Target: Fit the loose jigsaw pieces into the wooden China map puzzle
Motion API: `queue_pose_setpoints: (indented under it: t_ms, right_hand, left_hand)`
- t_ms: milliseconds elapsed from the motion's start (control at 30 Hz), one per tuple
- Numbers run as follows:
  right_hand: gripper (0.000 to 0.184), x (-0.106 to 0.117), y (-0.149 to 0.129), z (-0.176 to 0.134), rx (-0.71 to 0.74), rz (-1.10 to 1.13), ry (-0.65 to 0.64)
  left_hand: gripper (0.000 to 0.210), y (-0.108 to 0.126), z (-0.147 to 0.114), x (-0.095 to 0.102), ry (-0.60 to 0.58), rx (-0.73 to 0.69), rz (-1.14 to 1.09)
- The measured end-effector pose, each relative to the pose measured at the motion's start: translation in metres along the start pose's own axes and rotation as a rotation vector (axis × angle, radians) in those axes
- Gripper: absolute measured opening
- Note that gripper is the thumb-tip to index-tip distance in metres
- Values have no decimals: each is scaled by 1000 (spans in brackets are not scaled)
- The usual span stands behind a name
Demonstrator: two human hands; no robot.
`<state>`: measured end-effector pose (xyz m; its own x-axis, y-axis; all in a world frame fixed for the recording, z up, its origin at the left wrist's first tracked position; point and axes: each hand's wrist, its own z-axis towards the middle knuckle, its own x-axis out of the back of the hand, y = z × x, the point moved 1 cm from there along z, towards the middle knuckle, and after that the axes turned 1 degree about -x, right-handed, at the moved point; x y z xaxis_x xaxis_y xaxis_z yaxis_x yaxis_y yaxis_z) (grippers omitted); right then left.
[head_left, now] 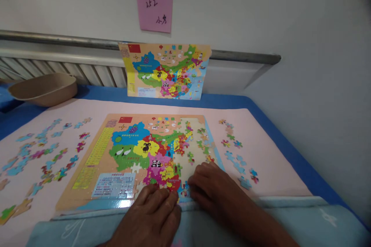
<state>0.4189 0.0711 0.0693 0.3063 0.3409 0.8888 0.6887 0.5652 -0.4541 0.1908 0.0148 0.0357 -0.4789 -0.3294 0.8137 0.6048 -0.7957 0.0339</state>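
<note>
A partly assembled map jigsaw puzzle [121, 166] lies on the pink sheet, its left part mostly filled and bare board showing on the right and in small gaps at the bottom. My left hand [153, 212] rests flat at the puzzle's lower edge, fingers stretched over the pieces. Beside it, my right hand [211, 187] is bent down at the lower right of the map, fingers curled together. Whatever its fingertips may hold is hidden. Several loose puzzle pieces [203, 133] lie on the bare board above my right hand.
Loose puzzle pieces [37, 154] are scattered left of the board, with more pieces [239, 162] on the right. A printed map picture [168, 70] leans upright at the back. A beige basin [46, 88] stands back left. Light blue cloth [292, 216] covers the near edge.
</note>
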Motion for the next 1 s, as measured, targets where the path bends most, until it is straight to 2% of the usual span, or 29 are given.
queue_pose_setpoints:
  t_ms: [133,667,1000]
  right_hand:
    - [22,-1,0,0,2,13,-1]
    - [20,-3,1,0,-53,8,-32]
    - [14,-5,6,-4,-7,83,62]
  left_hand:
    - [46,0,1,0,-6,3,-3]
    - [44,0,0,0,-19,6,-6]
    - [53,0,2,5,-17,-9,-7]
